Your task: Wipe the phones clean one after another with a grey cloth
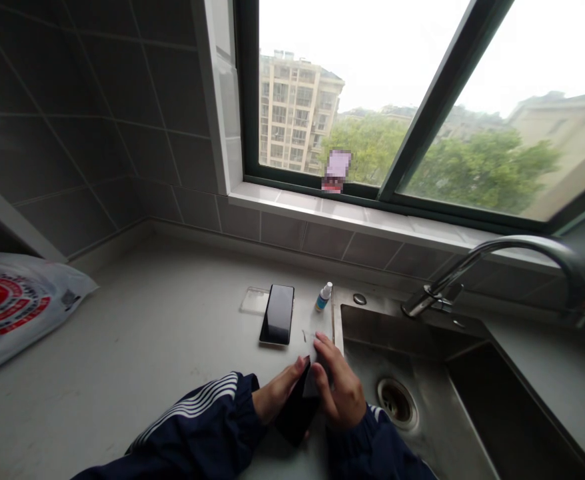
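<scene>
Near the counter's front edge, my left hand (278,393) is closed around a dark phone (296,413), its thumb along the upper edge. Over the phone's upper right part lies a thin pale sheet (311,381), and its see-through corner sticks up past my fingers. My right hand (343,385) pinches this sheet from the right side; whether it is film or cloth I cannot tell. Just beyond my hands, a second phone (278,315) rests face up with a dark screen, partly on a clear phone case (254,300). A small spray bottle (324,297) stands upright to its right.
The steel sink (422,373), with a drain (397,403) and a curved faucet (472,260), opens right beside my right hand. A white plastic bag (27,303) with red print lies at the left. Behind the counter (172,320) run a tiled ledge and a window.
</scene>
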The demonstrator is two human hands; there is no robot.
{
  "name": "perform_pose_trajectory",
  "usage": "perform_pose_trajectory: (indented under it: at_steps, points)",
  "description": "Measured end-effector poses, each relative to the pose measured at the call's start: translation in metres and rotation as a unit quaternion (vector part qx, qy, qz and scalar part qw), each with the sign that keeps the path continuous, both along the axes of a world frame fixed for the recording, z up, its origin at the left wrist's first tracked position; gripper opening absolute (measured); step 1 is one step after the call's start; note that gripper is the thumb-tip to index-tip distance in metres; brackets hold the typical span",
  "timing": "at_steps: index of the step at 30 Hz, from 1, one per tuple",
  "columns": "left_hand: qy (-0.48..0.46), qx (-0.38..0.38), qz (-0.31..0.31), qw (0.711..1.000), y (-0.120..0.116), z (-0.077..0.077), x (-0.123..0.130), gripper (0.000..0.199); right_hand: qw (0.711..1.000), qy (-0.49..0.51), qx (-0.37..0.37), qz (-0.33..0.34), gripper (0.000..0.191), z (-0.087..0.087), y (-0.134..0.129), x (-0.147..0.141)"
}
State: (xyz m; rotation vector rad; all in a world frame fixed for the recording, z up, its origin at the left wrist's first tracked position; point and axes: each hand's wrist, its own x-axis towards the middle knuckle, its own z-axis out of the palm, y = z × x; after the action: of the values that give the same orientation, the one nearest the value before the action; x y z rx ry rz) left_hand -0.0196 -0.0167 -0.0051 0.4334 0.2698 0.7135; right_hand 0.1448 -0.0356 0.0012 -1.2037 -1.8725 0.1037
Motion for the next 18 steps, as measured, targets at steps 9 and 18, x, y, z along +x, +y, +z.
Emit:
perform_pose_trajectory:
  at_steps: [9, 18]
  points:
    - [0.032, -0.039, -0.141, 0.989, 0.017, 0.017, -0.006, 0.066, 0.998, 0.053, -0.014, -0.031, 0.039, -0.002, 0.003, 0.008]
    - [0.028, -0.038, -0.155, 0.987, 0.023, 0.015, -0.008, 0.077, 0.963, 0.241, -0.095, -0.074, 0.030, 0.002, 0.002, 0.011]
